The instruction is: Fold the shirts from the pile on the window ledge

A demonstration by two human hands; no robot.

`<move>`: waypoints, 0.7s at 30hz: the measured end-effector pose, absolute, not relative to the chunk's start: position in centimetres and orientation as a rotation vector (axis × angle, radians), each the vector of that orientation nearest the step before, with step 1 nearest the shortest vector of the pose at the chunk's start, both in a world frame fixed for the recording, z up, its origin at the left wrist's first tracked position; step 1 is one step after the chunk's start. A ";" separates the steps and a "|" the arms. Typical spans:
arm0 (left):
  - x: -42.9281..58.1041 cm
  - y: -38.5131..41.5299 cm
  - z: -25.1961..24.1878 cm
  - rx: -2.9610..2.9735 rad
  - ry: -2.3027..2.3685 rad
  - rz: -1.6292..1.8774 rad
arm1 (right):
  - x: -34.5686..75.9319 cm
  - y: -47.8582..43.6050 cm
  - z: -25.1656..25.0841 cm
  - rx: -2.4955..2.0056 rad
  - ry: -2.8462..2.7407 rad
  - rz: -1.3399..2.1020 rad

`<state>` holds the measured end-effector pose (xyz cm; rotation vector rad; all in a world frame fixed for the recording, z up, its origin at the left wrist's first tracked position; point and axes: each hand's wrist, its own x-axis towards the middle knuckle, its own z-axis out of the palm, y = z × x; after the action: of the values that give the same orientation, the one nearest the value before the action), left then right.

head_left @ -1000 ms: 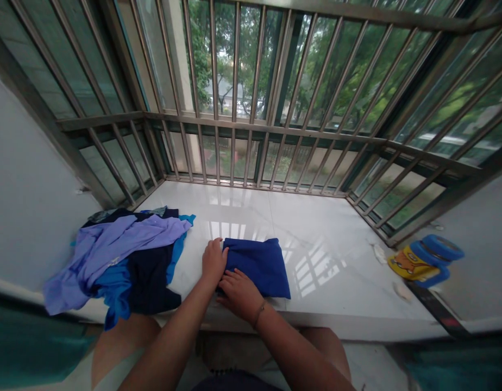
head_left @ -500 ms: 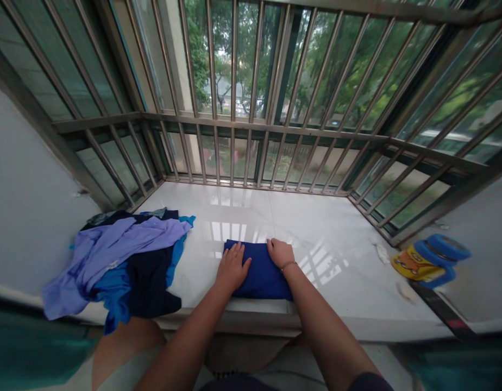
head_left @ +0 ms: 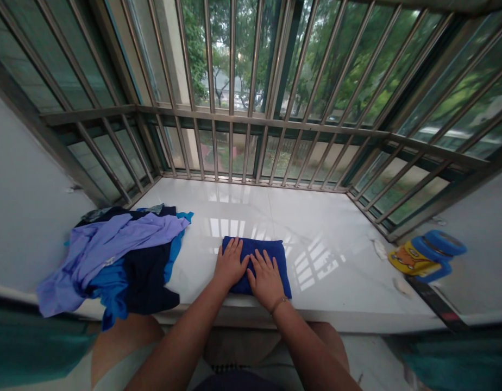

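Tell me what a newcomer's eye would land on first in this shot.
The metal window bars fill the top of the view, with green trees beyond them. Below, on the white marble ledge, the left hand and right hand press flat on a folded blue cloth. A heap of lilac, navy and blue clothes lies to their left, and a yellow-and-blue cartoon-printed object sits far right.
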<state>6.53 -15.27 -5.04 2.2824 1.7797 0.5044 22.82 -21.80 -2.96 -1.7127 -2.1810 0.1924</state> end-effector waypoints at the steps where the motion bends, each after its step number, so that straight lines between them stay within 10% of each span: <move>1: 6.5 -15.2 -5.0 2.272 1.782 0.503 | 23.0 -22.2 -3.1 -1.720 -2.167 0.195; 21: -2.0 -18.7 -9.0 2.507 1.839 0.659 | 40.8 -18.8 -1.5 -1.968 -2.496 0.214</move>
<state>-2.03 -18.74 -8.97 2.5068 1.8391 0.6588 40.84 -18.79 -1.47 -1.9682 -2.4962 0.2145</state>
